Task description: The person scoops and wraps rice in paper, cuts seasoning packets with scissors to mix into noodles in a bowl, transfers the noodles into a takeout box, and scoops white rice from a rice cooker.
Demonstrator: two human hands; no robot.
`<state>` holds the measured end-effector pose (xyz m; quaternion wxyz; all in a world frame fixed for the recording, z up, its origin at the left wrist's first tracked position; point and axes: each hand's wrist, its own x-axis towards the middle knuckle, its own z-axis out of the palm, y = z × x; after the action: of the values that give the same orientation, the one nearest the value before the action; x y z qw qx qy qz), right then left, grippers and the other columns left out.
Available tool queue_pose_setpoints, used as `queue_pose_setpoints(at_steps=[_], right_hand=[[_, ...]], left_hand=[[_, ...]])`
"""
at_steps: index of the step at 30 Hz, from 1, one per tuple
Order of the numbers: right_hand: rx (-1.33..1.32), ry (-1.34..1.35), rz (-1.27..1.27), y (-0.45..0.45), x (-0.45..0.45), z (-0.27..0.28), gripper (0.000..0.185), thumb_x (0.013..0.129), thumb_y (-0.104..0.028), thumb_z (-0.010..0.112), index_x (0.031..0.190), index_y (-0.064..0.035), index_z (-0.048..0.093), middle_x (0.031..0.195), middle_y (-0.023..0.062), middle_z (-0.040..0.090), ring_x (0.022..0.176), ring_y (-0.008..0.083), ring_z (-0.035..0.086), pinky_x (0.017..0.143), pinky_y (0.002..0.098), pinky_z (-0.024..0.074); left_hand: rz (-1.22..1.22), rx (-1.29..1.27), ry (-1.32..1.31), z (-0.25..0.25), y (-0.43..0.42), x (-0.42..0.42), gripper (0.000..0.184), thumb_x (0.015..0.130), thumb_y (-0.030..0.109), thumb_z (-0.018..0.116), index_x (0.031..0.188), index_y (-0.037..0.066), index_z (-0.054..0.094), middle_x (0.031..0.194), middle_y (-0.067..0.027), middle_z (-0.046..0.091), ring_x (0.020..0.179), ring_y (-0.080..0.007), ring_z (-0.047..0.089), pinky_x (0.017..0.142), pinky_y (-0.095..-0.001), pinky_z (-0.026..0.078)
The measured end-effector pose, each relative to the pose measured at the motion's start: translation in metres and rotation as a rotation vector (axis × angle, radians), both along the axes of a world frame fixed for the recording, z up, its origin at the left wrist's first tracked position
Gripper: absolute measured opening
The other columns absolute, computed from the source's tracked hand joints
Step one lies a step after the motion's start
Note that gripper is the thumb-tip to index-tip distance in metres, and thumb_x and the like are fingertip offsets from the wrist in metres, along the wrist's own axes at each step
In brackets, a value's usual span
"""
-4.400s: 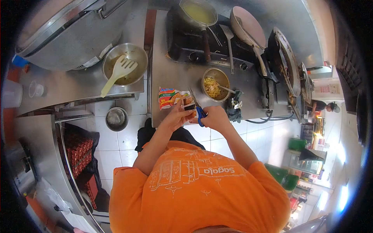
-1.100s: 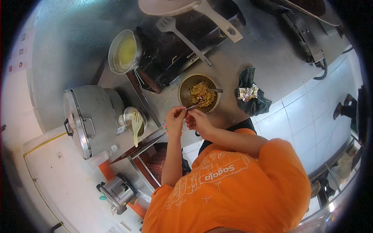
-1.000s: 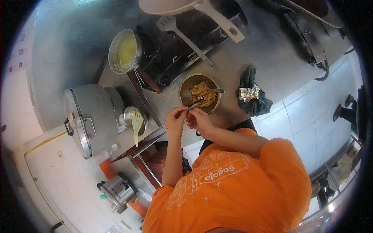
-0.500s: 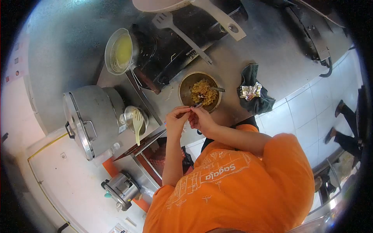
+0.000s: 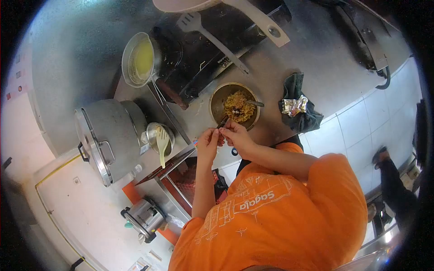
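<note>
My left hand (image 5: 209,141) and my right hand (image 5: 238,137) meet at the near rim of a metal bowl (image 5: 217,100). Between their fingertips they pinch a small dark sachet (image 5: 223,122), which slants over the rim toward the food. The bowl holds cooked noodles (image 5: 239,103) with a dark patch of seasoning on top. A spoon (image 5: 254,103) rests in the noodles, its handle over the right side. My fingers partly cover the sachet.
Behind the bowl stands a black stove (image 5: 199,67) with a grey slotted spatula (image 5: 212,38). A saucepan (image 5: 135,63) of yellowish liquid and a large pot (image 5: 108,135) are leftward. Foil (image 5: 294,106) lies on a dark cloth (image 5: 294,83) at right. Another person's leg (image 5: 392,183) shows far right.
The dark patch on the noodles looks larger. My hands have shifted slightly, and the sachet's angle has changed. The other person's legs have moved at the far right.
</note>
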<state>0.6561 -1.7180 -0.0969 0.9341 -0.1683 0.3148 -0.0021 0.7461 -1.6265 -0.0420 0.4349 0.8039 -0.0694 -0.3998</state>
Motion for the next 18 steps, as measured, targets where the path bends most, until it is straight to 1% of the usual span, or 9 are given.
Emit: queue_pose_setpoints(at_steps=[3,6,9,12,15,17,18], right_hand=[[0.104,0.061,-0.015,-0.001,0.000,0.010,0.011,0.092,-0.021,0.059,0.090,-0.0107,0.054,0.075,-0.0032,0.051,0.064,0.0063,0.045,0.055,0.0229,0.0338],[0.331,-0.042,-0.044,0.004,0.000,0.008,0.010,0.092,-0.023,0.058,0.089,-0.0132,0.057,0.077,-0.0044,0.053,0.068,0.0059,0.045,0.058,0.0218,0.0333],[0.373,-0.049,-0.042,0.001,-0.003,0.008,0.010,0.093,-0.024,0.057,0.087,-0.0155,0.059,0.077,-0.0052,0.053,0.067,0.0062,0.045,0.060,0.0220,0.0326],[0.307,0.034,-0.078,0.001,-0.003,0.011,0.012,0.093,-0.026,0.058,0.086,-0.0165,0.060,0.077,-0.0059,0.054,0.068,0.0060,0.045,0.058,0.0219,0.0309],[0.301,0.129,-0.103,0.001,0.001,0.012,0.014,0.092,-0.028,0.058,0.084,-0.0178,0.062,0.079,-0.0064,0.055,0.071,0.0067,0.046,0.063,0.0243,0.0320],[0.295,0.072,-0.104,0.009,0.001,-0.007,0.014,0.092,-0.030,0.058,0.086,-0.0179,0.063,0.080,-0.0061,0.057,0.075,0.0076,0.046,0.067,0.0261,0.0322],[0.293,0.044,-0.102,0.007,0.001,-0.005,0.014,0.092,-0.030,0.058,0.087,-0.0180,0.064,0.081,-0.0060,0.057,0.077,0.0081,0.047,0.069,0.0270,0.0322]], left_hand=[[-0.027,-0.007,-0.051,0.000,-0.003,-0.002,0.016,0.095,0.012,0.054,0.093,-0.001,0.063,0.076,-0.0035,0.062,0.062,-0.0092,0.056,0.056,-0.0236,0.045],[-0.020,0.065,-0.173,0.009,-0.015,-0.011,0.020,0.096,0.015,0.053,0.093,-0.001,0.064,0.069,-0.0031,0.062,0.062,-0.0097,0.058,0.055,-0.0270,0.046],[-0.169,0.114,-0.493,0.003,-0.013,-0.015,0.017,0.093,0.012,0.055,0.092,-0.002,0.064,0.072,-0.0106,0.065,0.062,-0.0172,0.061,0.056,-0.0318,0.047],[-0.279,0.147,-0.629,0.014,-0.022,-0.022,0.014,0.090,0.009,0.057,0.092,-0.002,0.064,0.077,-0.0185,0.065,0.065,-0.0281,0.064,0.059,-0.0356,0.047],[-0.375,0.146,-0.796,0.022,-0.030,-0.031,0.012,0.088,0.007,0.057,0.092,-0.002,0.064,0.080,-0.0207,0.065,0.068,-0.0343,0.064,0.059,-0.0362,0.048],[-0.348,0.151,-0.803,0.015,-0.028,-0.035,0.012,0.088,0.007,0.057,0.092,-0.002,0.064,0.080,-0.0198,0.065,0.068,-0.0340,0.064,0.060,-0.0370,0.048],[-0.333,0.155,-0.807,0.012,-0.025,-0.037,0.012,0.088,0.007,0.057,0.091,-0.002,0.064,0.081,-0.0193,0.065,0.069,-0.0339,0.065,0.060,-0.0374,0.048]])
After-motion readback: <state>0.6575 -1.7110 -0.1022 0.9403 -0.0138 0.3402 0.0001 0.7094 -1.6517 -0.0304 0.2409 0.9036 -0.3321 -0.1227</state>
